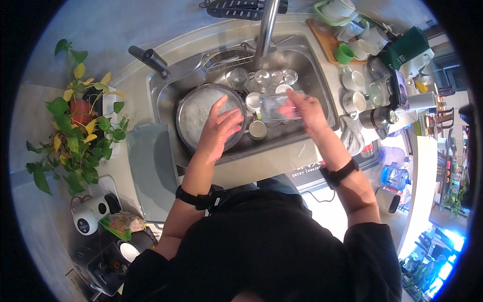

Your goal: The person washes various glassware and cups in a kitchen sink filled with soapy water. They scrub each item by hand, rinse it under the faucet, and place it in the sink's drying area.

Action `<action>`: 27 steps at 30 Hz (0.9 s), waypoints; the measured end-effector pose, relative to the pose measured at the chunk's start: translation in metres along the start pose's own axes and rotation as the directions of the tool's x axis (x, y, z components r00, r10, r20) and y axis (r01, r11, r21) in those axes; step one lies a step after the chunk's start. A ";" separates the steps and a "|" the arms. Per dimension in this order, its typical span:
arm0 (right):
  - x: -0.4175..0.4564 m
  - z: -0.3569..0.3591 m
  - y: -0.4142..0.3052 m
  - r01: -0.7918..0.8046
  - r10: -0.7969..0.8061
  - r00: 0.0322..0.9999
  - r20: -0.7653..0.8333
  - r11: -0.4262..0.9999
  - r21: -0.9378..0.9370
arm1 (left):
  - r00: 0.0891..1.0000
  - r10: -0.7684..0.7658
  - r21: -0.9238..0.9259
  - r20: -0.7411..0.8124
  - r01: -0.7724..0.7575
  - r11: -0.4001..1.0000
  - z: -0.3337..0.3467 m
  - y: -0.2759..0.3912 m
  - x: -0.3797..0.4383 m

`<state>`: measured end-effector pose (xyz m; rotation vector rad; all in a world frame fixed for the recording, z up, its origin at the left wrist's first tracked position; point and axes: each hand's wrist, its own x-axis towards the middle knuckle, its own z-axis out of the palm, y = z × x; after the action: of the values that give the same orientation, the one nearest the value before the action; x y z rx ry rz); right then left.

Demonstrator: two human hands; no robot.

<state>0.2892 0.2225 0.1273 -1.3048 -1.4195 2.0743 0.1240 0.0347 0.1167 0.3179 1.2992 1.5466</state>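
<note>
A clear drinking glass (273,107) lies on its side in the grip of my right hand (306,109), above the right part of the steel sink (298,137). My left hand (220,128) is held over a round metal basin (185,132) of cloudy, sudsy water, its fingers apart and nothing in them. Below the held glass, a white cup (257,130) and another white cup (253,101) sit in the sink. Several clear glasses (262,78) stand farther back, near a wire rack (228,62). The glass partly hides what lies under it.
A chrome faucet (267,30) rises behind the sink, with a soap dispenser (153,60) at its left. White mugs (354,102), a grey cloth (351,134) and a steel thermos (377,117) crowd the right counter. A grey cutting board (151,170) and a potted plant (79,113) are on the left.
</note>
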 end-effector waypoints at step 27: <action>0.137 -0.114 0.150 0.054 0.329 0.944 0.012 -0.118 -0.992 | 0.951 -0.230 -0.166 -0.207 0.197 0.966 -0.002 -0.048 0.042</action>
<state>0.3419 0.3116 -0.0815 -1.5612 -3.5083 0.7612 0.1298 0.0620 0.0593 -0.0924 1.3384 1.5106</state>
